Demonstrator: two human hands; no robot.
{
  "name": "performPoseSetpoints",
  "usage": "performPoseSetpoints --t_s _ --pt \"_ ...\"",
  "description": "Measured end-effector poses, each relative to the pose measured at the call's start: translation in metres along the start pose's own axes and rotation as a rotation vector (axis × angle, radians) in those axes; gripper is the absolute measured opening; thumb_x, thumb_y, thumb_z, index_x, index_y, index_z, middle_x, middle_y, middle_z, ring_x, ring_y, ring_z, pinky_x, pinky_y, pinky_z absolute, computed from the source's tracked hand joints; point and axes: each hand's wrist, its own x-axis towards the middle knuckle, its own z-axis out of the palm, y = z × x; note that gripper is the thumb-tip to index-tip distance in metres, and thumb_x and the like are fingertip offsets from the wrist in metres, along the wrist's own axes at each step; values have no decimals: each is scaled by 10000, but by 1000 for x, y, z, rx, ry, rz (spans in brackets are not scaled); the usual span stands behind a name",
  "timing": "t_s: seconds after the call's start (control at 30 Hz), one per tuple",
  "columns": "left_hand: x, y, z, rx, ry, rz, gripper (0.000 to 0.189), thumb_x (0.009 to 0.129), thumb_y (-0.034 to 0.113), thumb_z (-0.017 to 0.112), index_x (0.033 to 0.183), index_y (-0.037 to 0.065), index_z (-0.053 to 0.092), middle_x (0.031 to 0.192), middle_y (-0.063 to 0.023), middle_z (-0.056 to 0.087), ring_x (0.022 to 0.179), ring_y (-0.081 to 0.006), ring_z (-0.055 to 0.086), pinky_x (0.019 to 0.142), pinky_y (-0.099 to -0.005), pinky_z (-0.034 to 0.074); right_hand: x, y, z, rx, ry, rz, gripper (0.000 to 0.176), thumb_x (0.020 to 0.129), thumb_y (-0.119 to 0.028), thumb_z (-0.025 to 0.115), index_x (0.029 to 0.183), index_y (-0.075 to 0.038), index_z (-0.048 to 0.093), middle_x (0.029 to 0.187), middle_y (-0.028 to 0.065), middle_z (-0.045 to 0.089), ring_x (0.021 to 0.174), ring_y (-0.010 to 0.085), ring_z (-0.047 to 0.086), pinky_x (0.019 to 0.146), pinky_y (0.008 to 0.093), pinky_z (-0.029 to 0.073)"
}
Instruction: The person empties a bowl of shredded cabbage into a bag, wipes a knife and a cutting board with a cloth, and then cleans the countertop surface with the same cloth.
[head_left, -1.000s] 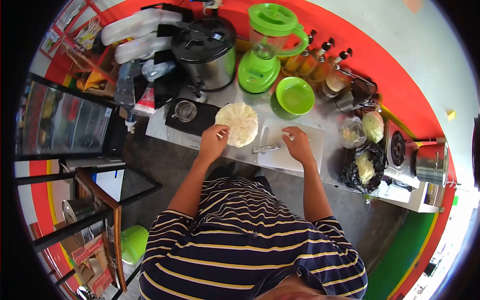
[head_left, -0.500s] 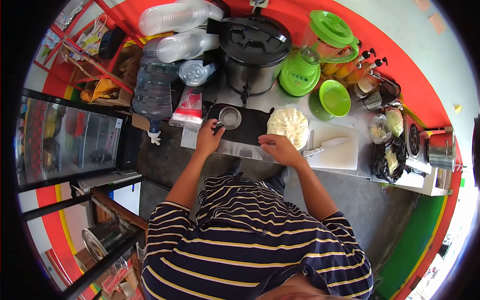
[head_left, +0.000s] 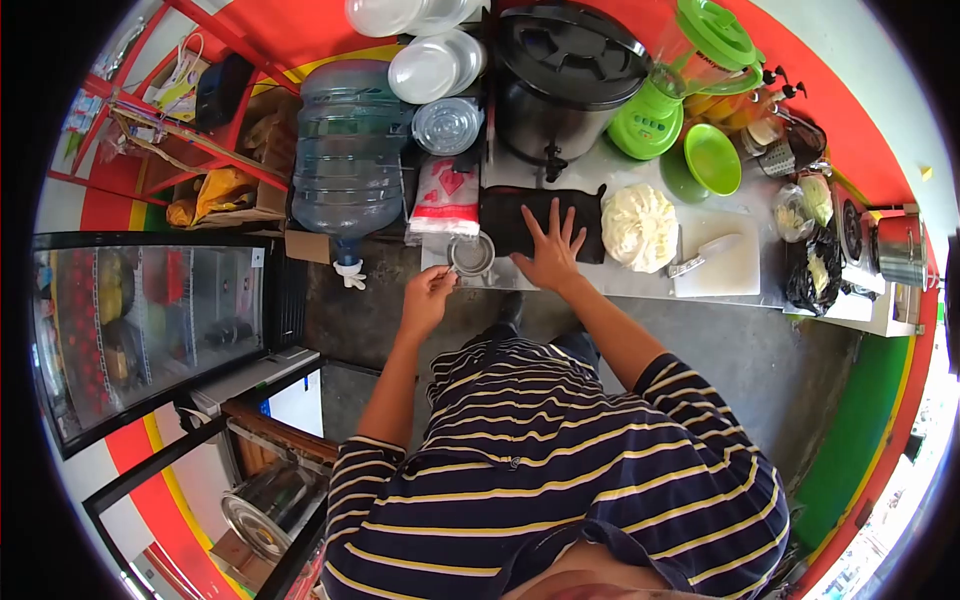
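My left hand (head_left: 429, 292) grips the handle of a small round metal cup (head_left: 471, 256) at the counter's front edge. My right hand (head_left: 550, 246) lies with fingers spread over a black cloth (head_left: 503, 218), holding nothing. Right of the cloth sits a pale, lumpy round heap (head_left: 640, 228) that looks like a peeled cabbage. Beside it, a knife (head_left: 705, 254) rests on a white cutting board (head_left: 738, 278).
Behind the cloth stands a large black-lidded steel pot with a tap (head_left: 560, 90). A green blender (head_left: 645, 120) and green bowl (head_left: 713, 160) are at the back right. Plastic bags (head_left: 446, 195) and a large water bottle (head_left: 348, 160) are on the left.
The left hand has brought the metal cup off the black cloth toward the front edge. The right hand has moved from beside the pale heap onto the cloth, fingers spreading. The view has shifted.
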Motion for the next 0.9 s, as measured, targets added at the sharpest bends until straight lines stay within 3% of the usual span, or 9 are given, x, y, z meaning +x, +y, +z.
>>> performPoseSetpoints --t_s 0.07,0.13,0.2,0.23,0.27,0.33,0.37,0.47,0.9 --pt "-11 -16 -17 -34 34 -14 249 1021 150 680 1168 -50 693 1003 -70 745 901 -131 703 815 -284 578 12 -16 5 -65 10 50 893 895 -464 722 1653 -399 255 1722 291 14 1556 581 -16 1139 820 65" --pt "-19 -22 -27 -71 71 -29 248 1022 151 679 1170 -48 696 1014 -68 746 919 -132 700 821 -288 578 20 -17 23 -86 63 29 775 949 -451 672 1634 -399 314 1726 271 60 1566 558 20 1164 793 69" --pt "-24 -24 -33 -81 106 -52 241 1028 154 670 1163 -44 699 1033 -65 747 934 -132 696 818 -292 578 23 -17 32 -120 140 -185 665 981 -396 645 1598 -395 396 1734 208 126 1585 498 66 1191 763 98" --pt "-24 -27 -34 -81 104 -54 241 1028 154 670 1163 -44 699 1033 -65 747 934 -132 696 818 -292 578 16 -17 28 -128 70 -236 578 1019 -325 596 1576 -368 449 1728 143 210 1600 421 113 1226 711 112" --pt "-22 -29 -33 -93 113 -51 239 1030 156 668 1164 -39 700 1036 -63 749 928 -128 694 811 -291 577 11 -14 28 -128 69 -233 578 1019 -325 596 1576 -368 449 1728 143 210 1600 421 113 1226 711 112" --pt "-16 -32 -29 -109 116 -49 236 1031 158 666 1164 -34 701 1038 -61 750 921 -124 692 804 -290 575 -1 -5 25 -154 2 -430 587 1015 -318 603 1581 -345 450 1727 90 242 1608 356 138 1257 651 113" --pt "-12 -33 -25 -100 102 -41 235 1032 160 665 1165 -30 702 1040 -60 752 915 -118 689 796 -287 570 -10 3 21 -178 -33 -447 575 1014 -296 604 1573 -299 469 1722 39 267 1608 291 168 1284 580 131" --pt "-3 -35 -10 -99 49 -15 233 1034 164 665 1167 -24 702 1036 -55 755 904 -108 684 781 -279 559 -30 31 11 -173 -118 -496 553 1009 -276 610 1551 -256 501 1713 21 293 1600 261 202 1291 540 168" --pt "36 -5 69 -13 -165 116 234 1050 195 665 1155 -14 684 977 -37 739 849 -77 661 732 -247 535 -144 119 -27 -60 -41 -196 496 969 -138 641 1461 -157 585 1682 46 351 1578 263 266 1286 489 237"
